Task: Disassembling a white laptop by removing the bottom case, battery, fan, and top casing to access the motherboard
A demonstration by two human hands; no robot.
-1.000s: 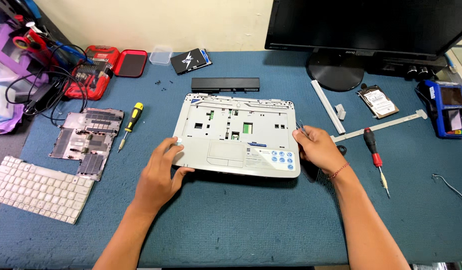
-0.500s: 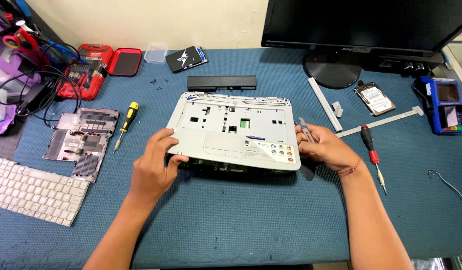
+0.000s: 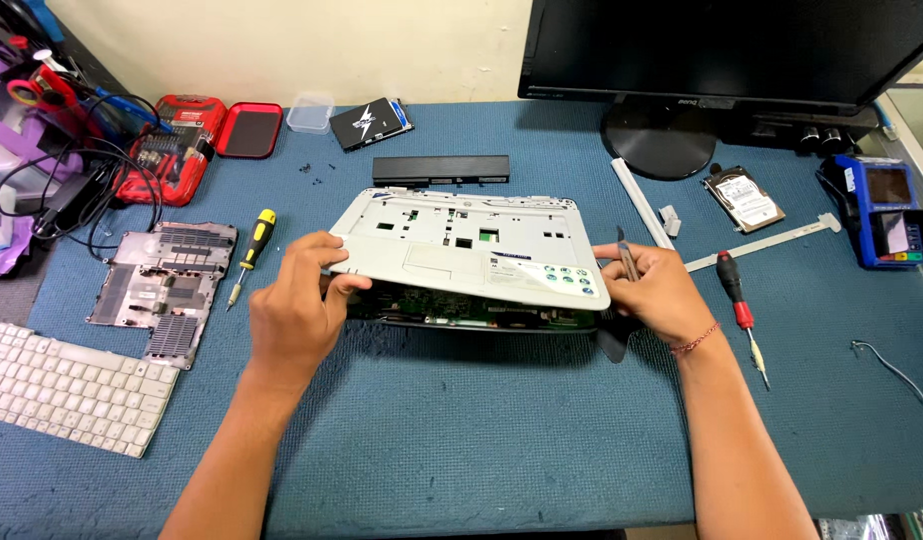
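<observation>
Laptop top cover raised at my bench, front edge up.
L hand (image 3: 300, 305) grips the silver palmrest cover (image 3: 472, 250) at its left corner; R hand (image 3: 654, 292) holds its right edge w/ a thin tool (image 3: 627, 257), above the laptop base (image 3: 462, 308) mid-mat.

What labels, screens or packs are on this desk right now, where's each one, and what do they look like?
Monitor: back right, dark screen, round stand.
Sticker label: on the grey laptop cover, front right corner, white with blue-green dots.
Hard drive: right of stand, white label.
Black pack: back centre, white bolt emblem.
Handheld device: far right, blue, small screen.
</observation>
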